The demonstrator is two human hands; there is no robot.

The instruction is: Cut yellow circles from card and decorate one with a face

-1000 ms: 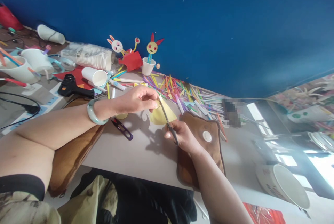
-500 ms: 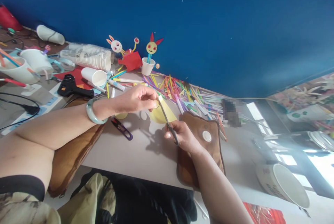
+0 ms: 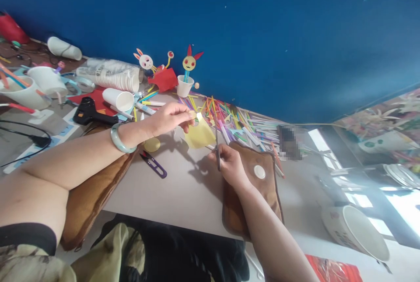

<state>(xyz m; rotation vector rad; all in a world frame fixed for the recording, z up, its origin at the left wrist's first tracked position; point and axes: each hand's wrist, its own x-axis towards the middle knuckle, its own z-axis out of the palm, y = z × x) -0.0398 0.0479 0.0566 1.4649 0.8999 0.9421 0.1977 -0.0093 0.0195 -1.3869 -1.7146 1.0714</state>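
My left hand (image 3: 177,118), a pale green bangle on its wrist, pinches a small yellow paper circle (image 3: 192,114) between thumb and fingertips. Just beyond those fingertips is a larger piece of yellow paper (image 3: 201,134); whether it rests on the table or hangs from the hand I cannot tell. Scissors (image 3: 217,142) are gripped in my right hand (image 3: 231,163), blades pointing up and apart from the paper. Below the left wrist, a yellow paper disc (image 3: 152,144) and purple thread snips (image 3: 154,164) lie on the table (image 3: 170,199).
Brown cushioned pads (image 3: 252,194) lie under both forearms. A black glue gun (image 3: 93,111), a white paper cup (image 3: 118,99) and stacked cups (image 3: 111,76) are at left. Colourful sticks (image 3: 226,118) and a potted paper figure (image 3: 186,82) line the blue wall. A white bowl (image 3: 357,229) is at right.
The scissors have moved away from the small circle and turned more upright, with my right hand slightly higher. My left hand has shifted a little left and up with the circle.
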